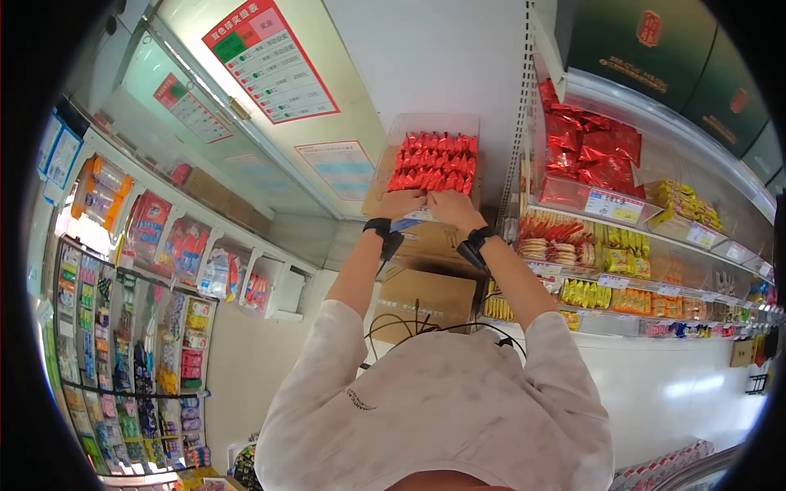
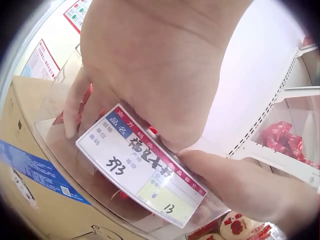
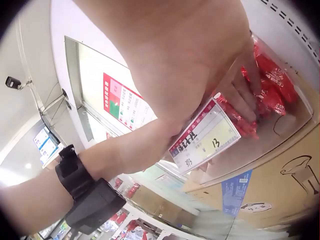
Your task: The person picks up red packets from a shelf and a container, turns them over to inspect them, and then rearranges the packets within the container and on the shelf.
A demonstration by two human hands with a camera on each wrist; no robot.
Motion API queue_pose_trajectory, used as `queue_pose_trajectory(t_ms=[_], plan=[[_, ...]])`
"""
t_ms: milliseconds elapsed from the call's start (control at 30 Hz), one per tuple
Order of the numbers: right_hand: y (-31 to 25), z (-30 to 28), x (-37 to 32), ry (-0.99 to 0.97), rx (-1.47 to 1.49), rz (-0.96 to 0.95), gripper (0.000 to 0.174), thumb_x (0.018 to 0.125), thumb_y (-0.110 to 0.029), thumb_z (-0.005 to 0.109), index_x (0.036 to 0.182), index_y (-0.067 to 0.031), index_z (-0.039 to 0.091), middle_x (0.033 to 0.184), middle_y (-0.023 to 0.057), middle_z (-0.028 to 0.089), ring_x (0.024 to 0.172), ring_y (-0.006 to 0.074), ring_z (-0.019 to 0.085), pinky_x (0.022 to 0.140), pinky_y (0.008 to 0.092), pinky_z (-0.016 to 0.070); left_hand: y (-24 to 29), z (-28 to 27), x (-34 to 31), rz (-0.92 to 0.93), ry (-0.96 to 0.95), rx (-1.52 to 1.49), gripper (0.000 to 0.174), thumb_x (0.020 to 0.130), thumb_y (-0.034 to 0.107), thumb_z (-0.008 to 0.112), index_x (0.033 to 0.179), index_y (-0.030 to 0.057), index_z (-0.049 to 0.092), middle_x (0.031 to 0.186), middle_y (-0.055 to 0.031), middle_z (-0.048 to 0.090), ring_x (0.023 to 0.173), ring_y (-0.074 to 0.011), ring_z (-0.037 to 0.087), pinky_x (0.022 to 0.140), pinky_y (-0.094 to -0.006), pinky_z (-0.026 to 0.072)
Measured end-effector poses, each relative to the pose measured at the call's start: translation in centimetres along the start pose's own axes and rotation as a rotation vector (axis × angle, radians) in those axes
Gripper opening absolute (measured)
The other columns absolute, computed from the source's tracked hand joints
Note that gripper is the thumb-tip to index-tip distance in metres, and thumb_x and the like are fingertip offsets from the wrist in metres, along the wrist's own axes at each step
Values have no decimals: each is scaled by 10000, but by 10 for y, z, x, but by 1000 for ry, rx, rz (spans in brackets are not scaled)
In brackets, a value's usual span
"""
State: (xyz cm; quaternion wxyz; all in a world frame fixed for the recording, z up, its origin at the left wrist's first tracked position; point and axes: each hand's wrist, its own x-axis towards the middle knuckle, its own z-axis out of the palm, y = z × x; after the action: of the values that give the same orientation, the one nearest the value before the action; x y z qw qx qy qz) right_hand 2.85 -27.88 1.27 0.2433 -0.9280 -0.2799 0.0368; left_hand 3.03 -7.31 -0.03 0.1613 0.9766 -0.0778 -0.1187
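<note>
Packing spot: clear bin [image 1: 439, 123] on a cardboard box [image 3: 280, 177], plain wall behind, stocked shelves [image 1: 655, 282] off to the right. Red packets [image 1: 434, 164] inside the bin, standing close together in rows that run left to right, far side to near side.

Left hand [image 1: 401, 202] at the bin's near side, left of middle; fingers down behind the price label [image 2: 145, 175], seen through the clear wall. Right hand [image 1: 450, 207] just beside it, on the right, fingers down among the near packets. Grip of each hand: narrow-looking, fingers close together, thumb side hidden; cannot tell whether either one pinches a packet.

Work in hand, by my reading: straightening the near row. Best done with light, flat fingers, pressing from both ends toward the middle so the row closes evenly. Keep tops level with the rows beyond. Ease packets down by their sides; hard squeezing could crumple wrappers or pop a neighbour up. Near wall is thin-looking and carries the label: wrists better kept off it, lest the label bend or the bin slide on the box. Slack wrappers probably spring back, so a short hold before letting go.
</note>
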Motion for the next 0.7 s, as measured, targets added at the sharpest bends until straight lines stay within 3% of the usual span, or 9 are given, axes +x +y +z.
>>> queue_pose_trajectory(t_ms=[100,200,333,433,533,700], plan=[[10,11,6,57,96,-44,430,1000,-339,437,932,-31,729,952,223,721,935,416,688,846,547,541,17,-15,-11,-128,-18,14,604,919,603,440,1027,115,779,1078,-160,744,1069,-379,689,951,-477,513],[4,5,2,69,46,-7,461,975,-363,472,872,0,737,927,248,716,910,419,694,836,547,548,7,-8,-4,-52,20,26,605,915,580,463,1061,76,766,1007,-211,741,998,-401,698,909,-475,523],[-6,6,-3,43,54,150,493,953,-401,497,922,21,750,937,264,720,926,432,702,865,537,557,-24,16,25,78,-68,223,629,949,570,419,1120,59,743,1107,-220,727,1058,-403,685,936,-490,519],[-6,12,3,45,40,174,504,944,-418,517,958,22,761,977,263,725,983,436,706,907,527,558,0,1,11,-146,-73,130,722,910,659,383,1106,84,773,1120,-199,738,1105,-372,694,962,-476,517],[0,14,8,83,10,164,522,957,-422,497,979,32,753,1026,279,715,996,447,696,915,530,551,1,-4,7,-25,-81,139,683,954,592,361,1170,51,719,1165,-237,706,1072,-421,674,935,-498,514],[-16,-3,-6,24,-25,168,545,1000,-415,443,995,44,736,1050,284,709,991,436,697,899,535,551,26,-20,-15,-56,-42,99,712,951,615,344,1082,40,743,1066,-229,732,1033,-426,690,922,-493,518]])
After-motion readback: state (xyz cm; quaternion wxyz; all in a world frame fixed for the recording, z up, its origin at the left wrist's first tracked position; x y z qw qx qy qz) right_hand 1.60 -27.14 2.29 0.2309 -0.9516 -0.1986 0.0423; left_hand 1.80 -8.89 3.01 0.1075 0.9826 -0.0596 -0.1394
